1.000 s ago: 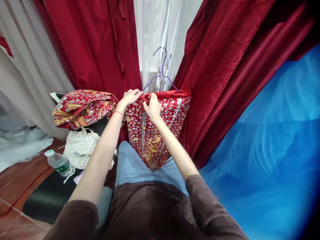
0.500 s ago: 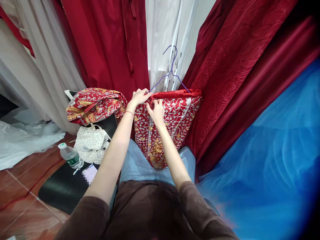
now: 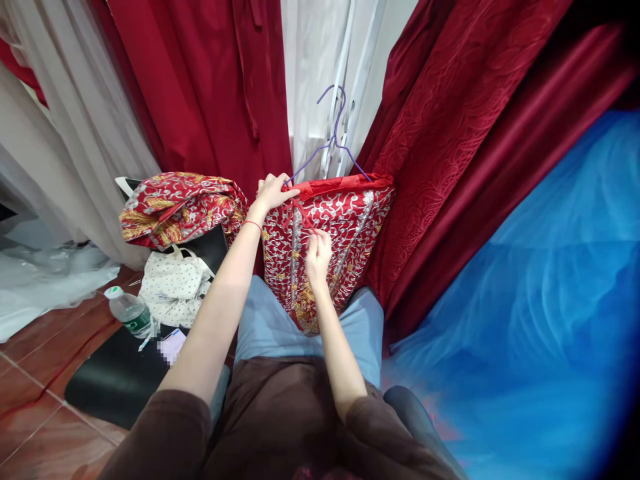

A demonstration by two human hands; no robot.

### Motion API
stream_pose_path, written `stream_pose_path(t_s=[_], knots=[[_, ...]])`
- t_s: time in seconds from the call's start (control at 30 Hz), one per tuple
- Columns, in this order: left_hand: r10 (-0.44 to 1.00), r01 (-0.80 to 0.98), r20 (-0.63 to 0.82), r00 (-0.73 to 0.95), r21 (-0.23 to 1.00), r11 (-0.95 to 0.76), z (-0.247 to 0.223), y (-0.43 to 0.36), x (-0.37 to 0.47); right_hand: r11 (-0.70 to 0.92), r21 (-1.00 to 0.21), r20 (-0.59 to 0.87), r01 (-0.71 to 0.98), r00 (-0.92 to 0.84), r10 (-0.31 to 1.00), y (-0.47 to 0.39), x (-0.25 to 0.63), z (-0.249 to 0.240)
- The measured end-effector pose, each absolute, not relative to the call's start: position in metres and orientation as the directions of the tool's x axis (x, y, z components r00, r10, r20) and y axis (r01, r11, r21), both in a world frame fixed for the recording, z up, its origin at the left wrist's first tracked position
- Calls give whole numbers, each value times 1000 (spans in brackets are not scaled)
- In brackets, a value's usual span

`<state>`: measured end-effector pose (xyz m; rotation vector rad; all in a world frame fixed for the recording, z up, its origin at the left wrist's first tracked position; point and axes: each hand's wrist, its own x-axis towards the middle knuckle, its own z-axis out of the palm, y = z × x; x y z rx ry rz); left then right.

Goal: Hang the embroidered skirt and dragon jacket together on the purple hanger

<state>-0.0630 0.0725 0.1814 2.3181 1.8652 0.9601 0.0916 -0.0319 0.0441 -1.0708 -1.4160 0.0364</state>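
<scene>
A red skirt-like garment (image 3: 345, 213), embroidered in silver and gold, hangs in front of me with a plain red band along its top. The purple wire hanger (image 3: 334, 139) rises out of that band. My left hand (image 3: 274, 192) grips the band at its left end, thumb in front and fingers behind. Lower down, over the embroidered front, my right hand (image 3: 319, 255) is closed in a pinch on a thin red cord (image 3: 306, 220). The cord runs slanting up to the band near my left thumb.
On a black chair (image 3: 107, 380) at left are a water bottle (image 3: 131, 312), a white dotted cloth bag (image 3: 175, 283) and a purplish card (image 3: 173, 345). Bundled embroidered fabric (image 3: 175, 207) lies behind. Red garments (image 3: 210, 87) and blue tulle (image 3: 540, 320) hang around.
My right hand has moved down from the top band, drawing the red cord out across the embroidered front. My left hand stays on the band. The whole view has shifted slightly.
</scene>
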Motion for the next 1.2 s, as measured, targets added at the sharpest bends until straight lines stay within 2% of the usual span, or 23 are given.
stream_pose_path(t_s=[0.1, 0.17, 0.27, 0.37, 0.43, 0.47, 0.53, 0.6, 0.7, 0.73, 0.8, 0.87, 0.97, 1.1, 1.2], knots=[[889, 870, 449, 93, 397, -292, 179, 72, -64, 501, -708, 706, 498, 466, 534, -62, 105, 43], [889, 867, 448, 93, 402, -294, 180, 70, -63, 523, -749, 653, 407, 586, 479, -71, 118, 49], [898, 868, 431, 90, 409, -283, 183, 64, -60, 664, -741, 509, 104, 732, 453, -72, 146, 57], [905, 871, 415, 94, 406, -277, 184, 61, -59, 751, -597, 375, -282, 729, 572, -72, 180, 59], [904, 873, 414, 105, 397, -283, 184, 62, -60, 730, -539, 389, -419, 645, 658, -74, 201, 56], [904, 874, 413, 112, 391, -287, 184, 63, -62, 707, -549, 410, -445, 594, 692, -76, 210, 53], [904, 880, 409, 128, 374, -293, 184, 65, -65, 639, -639, 436, -428, 482, 760, -78, 222, 47], [905, 891, 398, 150, 343, -298, 184, 68, -68, 538, -779, 412, -323, 383, 827, -79, 227, 39], [906, 914, 372, 202, 261, -311, 185, 69, -70, 364, -931, 357, 32, 292, 887, -79, 221, 30], [904, 921, 362, 228, 221, -321, 185, 68, -70, 317, -931, 356, 181, 259, 898, -78, 217, 29], [896, 930, 340, 287, 124, -345, 186, 64, -69, 289, -856, 392, 429, 173, 904, -73, 202, 28], [890, 936, 317, 328, 19, -352, 187, 59, -66, 339, -761, 456, 552, 85, 886, -65, 182, 31], [895, 942, 293, 337, -114, -317, 183, 50, -59, 387, -728, 512, 566, 74, 856, -48, 144, 36], [881, 933, 328, 340, -236, -272, 176, 42, -54, 385, -798, 502, 463, 158, 850, -23, 99, 41], [865, 918, 344, 366, -283, -276, 174, 37, -56, 418, -831, 500, 366, 167, 850, -3, 76, 53]])
